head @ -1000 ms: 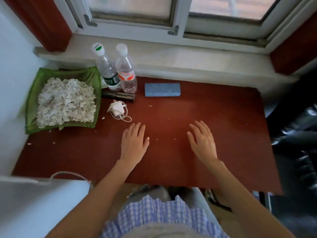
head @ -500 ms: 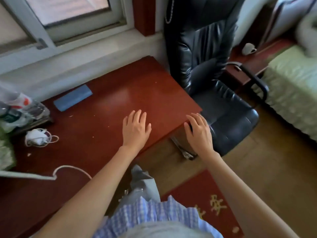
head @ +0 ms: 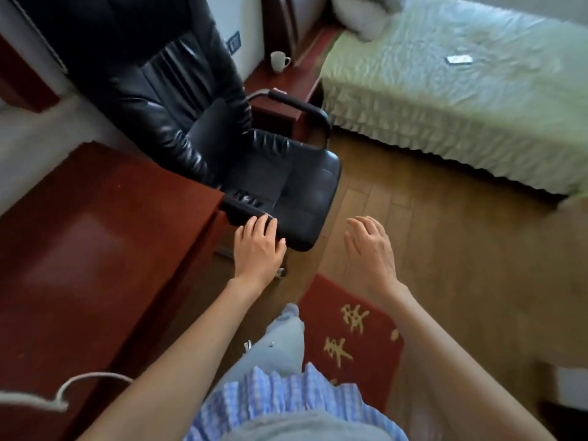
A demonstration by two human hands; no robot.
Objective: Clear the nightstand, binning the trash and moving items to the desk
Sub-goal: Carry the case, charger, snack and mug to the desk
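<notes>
The red-brown desk [head: 95, 243] fills the left of the view. Beyond a black chair stands the red-brown nightstand [head: 280, 81], with a white mug [head: 279, 61] on top; most of its surface is hidden by the chair's armrest. My left hand [head: 257, 246] hangs open beside the desk's right edge, its fingertips over the chair's near armrest; I cannot tell if they touch it. My right hand [head: 370, 249] is open over the wooden floor, holding nothing.
A black leather office chair [head: 222, 138] stands between the desk and the nightstand. A bed with a green cover [head: 461, 100] lies at the right, a phone-like flat object [head: 458, 59] on it. A red mat [head: 350, 332] lies on the floor. A white bag handle [head: 63, 389] shows bottom left.
My view has swung right, from the desk by the window to the chair, nightstand and bed. Both hands have left the desk top and now hang beside and past its right edge.
</notes>
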